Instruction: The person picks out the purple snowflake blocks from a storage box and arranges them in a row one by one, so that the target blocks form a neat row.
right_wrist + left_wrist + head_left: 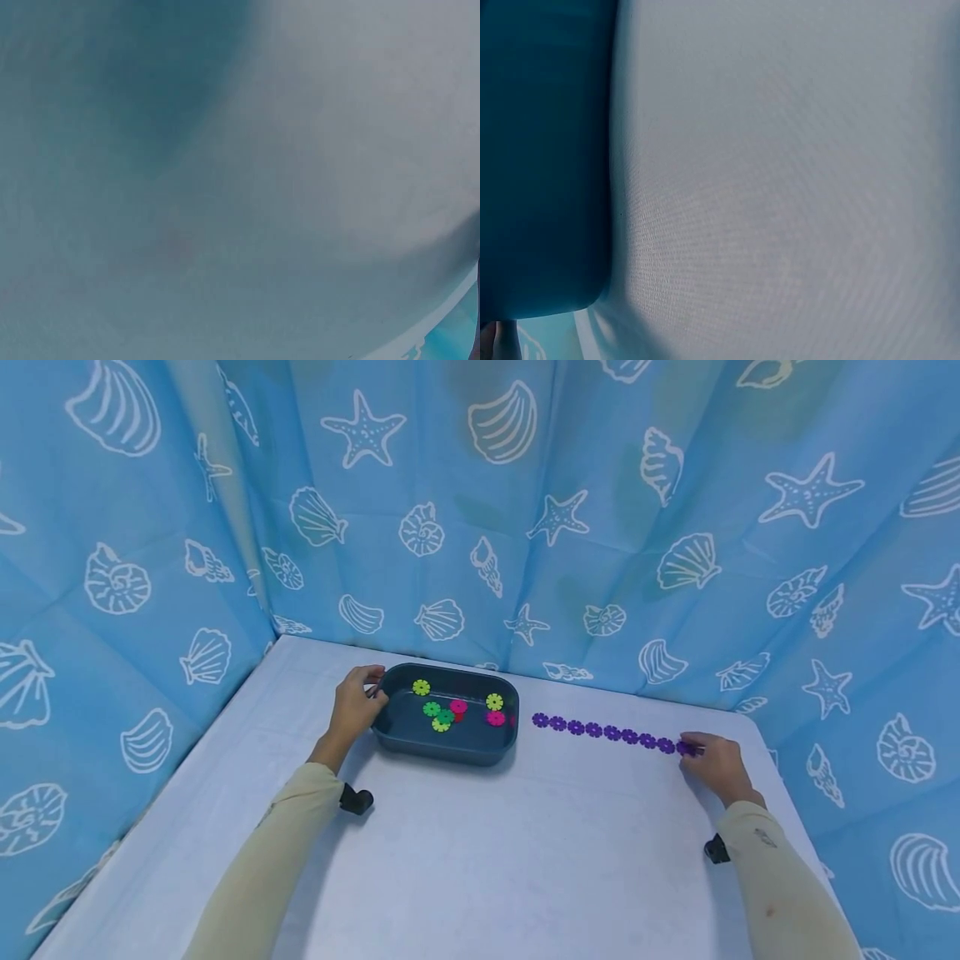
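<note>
At the left end of a dark grey plastic bin [442, 752], my left hand [354, 702] grips the rim with thumb and fingers. The bin's side [544, 165] fills the left of the left wrist view. Several flower-shaped plastic discs lie inside, among them a yellow disc [422, 687], a green disc [431, 709] and a pink disc [496, 717]. To the bin's right runs a line of purple flower discs [594, 730]. My right hand [716, 766] pinches the purple disc [684, 748] at the line's right end. The right wrist view is blurred and does not show the fingers.
Everything stands on a table with a white cloth [525, 852]. Blue curtains [450, 510] with shell and starfish prints hang close behind the table and along both sides. Both forearms reach in from the front, each with a small black wrist camera [356, 800].
</note>
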Demonstrator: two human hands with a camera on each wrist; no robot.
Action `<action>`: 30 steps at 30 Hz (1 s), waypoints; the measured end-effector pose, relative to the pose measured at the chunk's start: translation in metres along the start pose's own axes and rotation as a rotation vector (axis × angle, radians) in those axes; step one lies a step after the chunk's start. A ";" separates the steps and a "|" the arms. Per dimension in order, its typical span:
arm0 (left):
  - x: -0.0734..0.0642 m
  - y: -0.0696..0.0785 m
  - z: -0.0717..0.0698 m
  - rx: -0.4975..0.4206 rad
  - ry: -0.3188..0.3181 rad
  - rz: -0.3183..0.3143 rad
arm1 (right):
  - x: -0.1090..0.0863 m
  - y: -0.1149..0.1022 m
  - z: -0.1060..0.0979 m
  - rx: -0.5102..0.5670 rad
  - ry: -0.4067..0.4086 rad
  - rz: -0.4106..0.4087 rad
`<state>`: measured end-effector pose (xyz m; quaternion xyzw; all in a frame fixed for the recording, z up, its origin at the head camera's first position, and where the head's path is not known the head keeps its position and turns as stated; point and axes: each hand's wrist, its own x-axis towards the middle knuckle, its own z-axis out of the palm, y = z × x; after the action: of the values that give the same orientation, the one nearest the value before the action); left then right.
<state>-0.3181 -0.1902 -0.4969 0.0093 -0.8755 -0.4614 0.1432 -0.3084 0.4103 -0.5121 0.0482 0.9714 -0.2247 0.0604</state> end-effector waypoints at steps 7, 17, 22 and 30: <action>0.000 -0.002 -0.003 -0.001 0.009 0.002 | 0.009 -0.007 0.000 0.027 0.002 0.000; 0.000 -0.003 -0.007 0.005 0.004 -0.012 | 0.020 -0.119 0.000 0.149 0.191 -0.324; -0.001 -0.005 -0.005 0.000 0.004 -0.015 | 0.016 -0.196 0.022 0.231 0.086 -0.501; -0.001 -0.001 0.001 -0.032 0.011 -0.012 | 0.013 -0.261 0.065 0.235 -0.104 -0.642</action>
<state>-0.3178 -0.1899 -0.4983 0.0148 -0.8671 -0.4761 0.1455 -0.3470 0.1490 -0.4595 -0.2647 0.9001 -0.3448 0.0299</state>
